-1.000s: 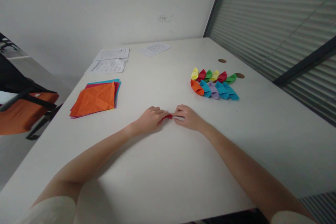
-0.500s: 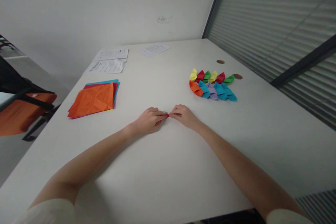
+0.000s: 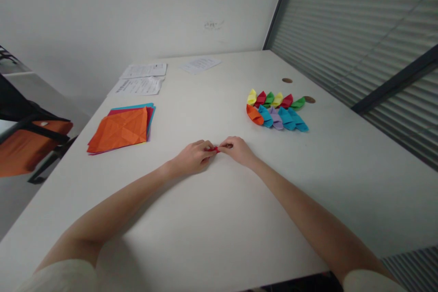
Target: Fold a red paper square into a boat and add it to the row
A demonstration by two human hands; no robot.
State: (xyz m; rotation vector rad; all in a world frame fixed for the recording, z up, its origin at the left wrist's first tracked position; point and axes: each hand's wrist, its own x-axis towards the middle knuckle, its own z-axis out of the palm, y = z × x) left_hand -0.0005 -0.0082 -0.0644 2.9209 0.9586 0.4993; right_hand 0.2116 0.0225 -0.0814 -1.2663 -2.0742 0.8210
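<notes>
A small piece of red folded paper (image 3: 216, 149) is pinched between my two hands near the middle of the table; most of it is hidden by fingers. My left hand (image 3: 195, 157) grips it from the left, thumb and fingers pressed together. From the right, my right hand (image 3: 237, 149) pinches its other end with thumb and forefinger. Beyond my right hand lie two rows of folded paper pieces: yellow, red and green ones (image 3: 269, 99) at the back, orange, blue and purple ones (image 3: 276, 117) in front.
On the left of the white table (image 3: 205, 219) lies a stack of coloured paper sheets (image 3: 123, 127), creased orange on top. Printed sheets (image 3: 140, 85) rest at the back left, another printed sheet (image 3: 200, 65) by the wall. An orange chair (image 3: 37, 143) stands left; blinds (image 3: 362, 32) line the right.
My fingers have shifted slightly on the red paper, and a little more of it shows between them. Both hands stay in nearly the same place.
</notes>
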